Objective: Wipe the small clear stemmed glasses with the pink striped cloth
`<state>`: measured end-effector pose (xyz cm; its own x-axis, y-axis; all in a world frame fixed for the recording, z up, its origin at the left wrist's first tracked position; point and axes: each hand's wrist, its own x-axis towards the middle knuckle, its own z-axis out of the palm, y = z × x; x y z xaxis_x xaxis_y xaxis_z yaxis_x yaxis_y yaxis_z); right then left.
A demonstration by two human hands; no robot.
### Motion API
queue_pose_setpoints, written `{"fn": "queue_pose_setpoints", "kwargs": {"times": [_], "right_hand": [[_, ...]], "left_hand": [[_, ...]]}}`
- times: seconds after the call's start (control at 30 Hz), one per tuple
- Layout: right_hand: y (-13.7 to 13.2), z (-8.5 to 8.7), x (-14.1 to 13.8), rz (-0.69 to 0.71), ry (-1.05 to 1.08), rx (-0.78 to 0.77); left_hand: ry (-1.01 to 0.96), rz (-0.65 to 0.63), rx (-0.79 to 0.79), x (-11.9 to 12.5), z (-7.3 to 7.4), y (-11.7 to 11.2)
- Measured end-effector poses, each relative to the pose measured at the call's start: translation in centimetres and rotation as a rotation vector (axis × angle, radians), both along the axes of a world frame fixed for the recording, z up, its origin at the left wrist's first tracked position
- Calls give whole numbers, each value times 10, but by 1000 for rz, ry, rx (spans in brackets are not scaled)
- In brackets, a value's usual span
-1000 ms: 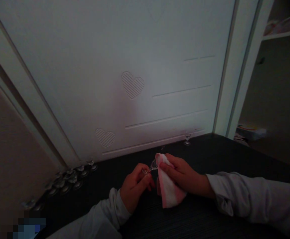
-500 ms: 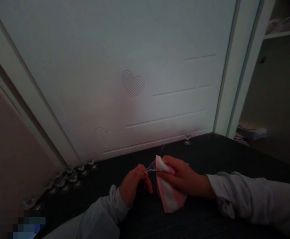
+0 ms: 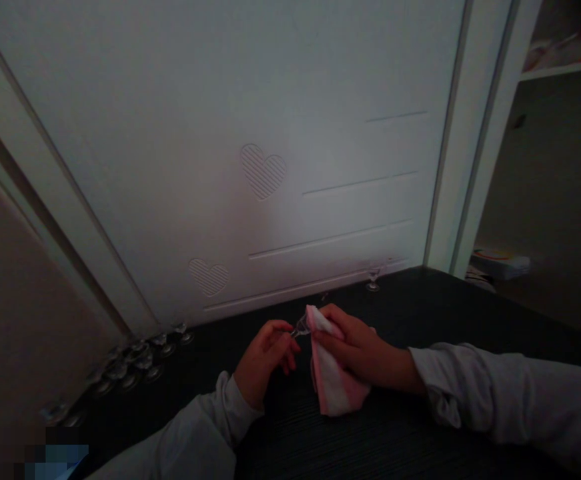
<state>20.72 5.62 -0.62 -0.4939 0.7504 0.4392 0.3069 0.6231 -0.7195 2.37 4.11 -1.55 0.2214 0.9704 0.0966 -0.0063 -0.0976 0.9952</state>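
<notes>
We hold a small stemmed glass (image 3: 301, 325) above the dark bench (image 3: 490, 320), tilted, its bowl partly hidden by a pink-and-white cloth (image 3: 334, 383). Our right hand (image 3: 358, 347) pinches the cloth around the bowl's end; the cloth hangs toward five o'clock. Our left hand (image 3: 266, 357) has its fingers loosely curled at the stem's end; we cannot tell whether thumb and finger truly pinch there, since the foot is hidden.

From the held glass, a cluster of stemmed glasses (image 3: 138, 363) stands between eight and nine o'clock, packed close, and a lone glass (image 3: 373, 279) stands at two o'clock near the white panel (image 3: 320, 133).

As we judge it, a loose left grip could let the smooth stem slip, and twisting the bowl against a fixed foot could snap it. A careless left elbow might topple the cluster, and the dim light could make us misjudge the clear rims.
</notes>
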Motion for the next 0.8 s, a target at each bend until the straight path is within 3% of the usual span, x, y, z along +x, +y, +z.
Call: {"fn": "queue_pose_setpoints", "kwargs": {"times": [0.43, 0.63, 0.8], "right_hand": [[2, 0, 0, -24, 8, -82], [13, -6, -1, -126, 110, -6], [14, -6, -1, -129, 87, -82]], "left_hand": [[193, -7, 53, 3, 4, -6], [177, 12, 59, 1, 4, -6], [148, 89, 86, 3, 6, -5]]}}
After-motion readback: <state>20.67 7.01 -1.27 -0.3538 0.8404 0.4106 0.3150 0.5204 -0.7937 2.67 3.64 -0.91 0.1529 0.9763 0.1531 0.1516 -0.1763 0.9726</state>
